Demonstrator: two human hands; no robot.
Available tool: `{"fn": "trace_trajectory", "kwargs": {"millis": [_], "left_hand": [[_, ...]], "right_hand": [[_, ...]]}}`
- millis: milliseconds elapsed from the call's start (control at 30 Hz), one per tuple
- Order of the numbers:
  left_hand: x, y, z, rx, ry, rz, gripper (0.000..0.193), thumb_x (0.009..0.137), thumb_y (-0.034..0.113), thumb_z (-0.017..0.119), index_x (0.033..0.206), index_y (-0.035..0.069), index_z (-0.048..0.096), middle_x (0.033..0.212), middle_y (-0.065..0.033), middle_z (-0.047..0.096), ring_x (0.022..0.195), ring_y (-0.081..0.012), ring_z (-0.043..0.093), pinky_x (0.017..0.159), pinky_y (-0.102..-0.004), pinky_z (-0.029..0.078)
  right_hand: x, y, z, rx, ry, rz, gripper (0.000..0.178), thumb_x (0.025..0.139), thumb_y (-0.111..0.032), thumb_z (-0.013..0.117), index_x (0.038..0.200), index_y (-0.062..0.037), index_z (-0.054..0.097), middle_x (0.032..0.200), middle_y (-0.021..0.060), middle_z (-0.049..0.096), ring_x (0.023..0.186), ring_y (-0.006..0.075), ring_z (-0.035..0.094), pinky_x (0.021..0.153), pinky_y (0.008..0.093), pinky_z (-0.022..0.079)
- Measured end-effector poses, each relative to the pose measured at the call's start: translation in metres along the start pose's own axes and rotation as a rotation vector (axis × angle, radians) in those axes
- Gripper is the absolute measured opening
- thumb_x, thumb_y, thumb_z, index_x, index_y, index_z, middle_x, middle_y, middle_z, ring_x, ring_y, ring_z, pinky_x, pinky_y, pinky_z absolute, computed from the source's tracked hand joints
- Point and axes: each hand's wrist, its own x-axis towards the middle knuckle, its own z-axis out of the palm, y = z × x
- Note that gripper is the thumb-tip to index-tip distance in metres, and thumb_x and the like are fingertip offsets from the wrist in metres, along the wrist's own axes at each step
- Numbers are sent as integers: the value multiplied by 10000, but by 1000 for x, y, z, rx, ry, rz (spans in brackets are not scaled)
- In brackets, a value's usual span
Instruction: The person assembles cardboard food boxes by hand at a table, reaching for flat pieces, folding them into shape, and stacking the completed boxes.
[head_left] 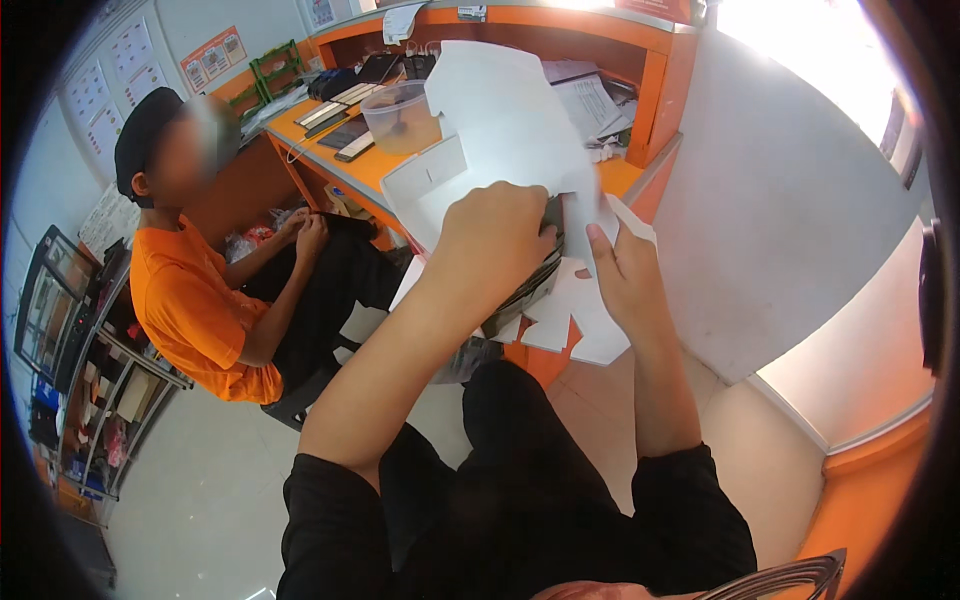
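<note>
A large sheet of white die-cut cardboard (510, 110), a partly unfolded box with flaps and notches, stands tilted in front of me. My right hand (632, 275) grips its right edge, thumb on the near face. My left hand (497, 225) is closed against the middle of the cardboard, its knuckles up. What its fingers hold is hidden. Just below that hand lies a stack of thin, dark-edged flat pieces (530, 287). More white cut cardboard (580, 325) with notched edges spreads beneath my right hand.
Behind the cardboard, an orange desk (310, 135) carries a clear plastic tub (398, 118), phones and papers (590, 105). A seated person in an orange shirt (200, 300) is at my left. A metal rack (110, 400) stands far left; a pale wall (760, 200) rises at right.
</note>
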Motion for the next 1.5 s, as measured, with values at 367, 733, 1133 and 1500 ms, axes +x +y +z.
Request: {"fn": "trace_trajectory", "kwargs": {"millis": [367, 733, 1133, 1500], "left_hand": [[36, -59, -21, -566, -566, 249, 237, 860, 161, 411, 979, 15, 554, 931, -127, 593, 827, -211, 593, 752, -342, 462], [44, -171, -14, -160, -381, -237, 621, 852, 516, 487, 1190, -3, 525, 1138, -245, 572, 1064, -336, 560, 904, -365, 422], [52, -161, 8, -22, -481, -231, 351, 882, 228, 410, 990, 11, 665, 1072, -151, 635, 961, -308, 609, 821, -412, 468], [40, -153, 1, -90, -513, -314, 467, 938, 356, 345, 1113, 3, 596, 1122, -189, 598, 955, -329, 604, 853, -416, 455]], "right_hand": [[6, 5, -16, -248, 42, -99, 279, 917, -130, 461, 1119, 58, 501, 917, 207, 601, 884, 276, 625, 834, 348, 474], [25, -38, 3, -226, -5, -885, 157, 751, 0, 526, 906, 2, 553, 832, 136, 587, 913, 327, 590, 863, 394, 442], [42, 34, 40, -322, 12, -923, 255, 753, -1, 466, 533, -48, 347, 509, 88, 338, 467, 249, 319, 477, 362, 255], [58, 59, 17, -257, 13, -700, 444, 923, -237, 360, 515, -70, 416, 519, 58, 447, 531, 196, 421, 578, 352, 348]]}}
